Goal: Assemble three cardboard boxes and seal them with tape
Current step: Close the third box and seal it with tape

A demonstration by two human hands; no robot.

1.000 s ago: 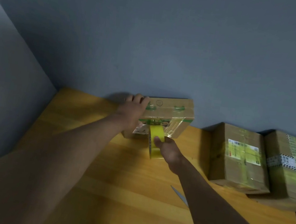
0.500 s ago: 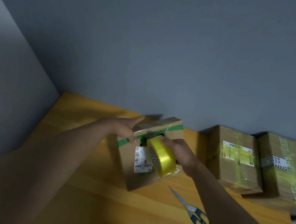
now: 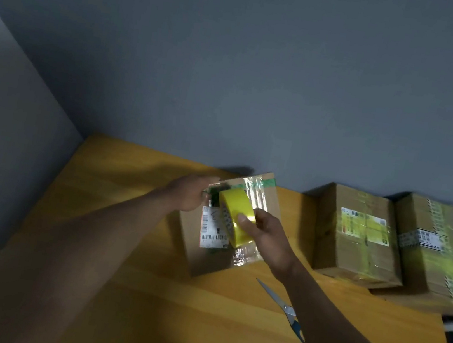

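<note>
The left hand [image 3: 191,195] is pressing flat on the box [image 3: 241,223] at its far corner; the right hand [image 3: 265,230] is pinching the yellow tape roll [image 3: 234,216] above the lid; the cardboard is probably light and stiff, best held by its edges; the barcode label [image 3: 211,227] beneath the roll is too blurred to read.

Hidden/cut off: scissors, labels, far-right box

Scissors [image 3: 287,308] handles hidden behind right forearm; tape roll [image 3: 234,216] covers part of box label [image 3: 211,227] (print too small to read); rightmost box [image 3: 439,253] blurred, object at right edge cut off.
</note>
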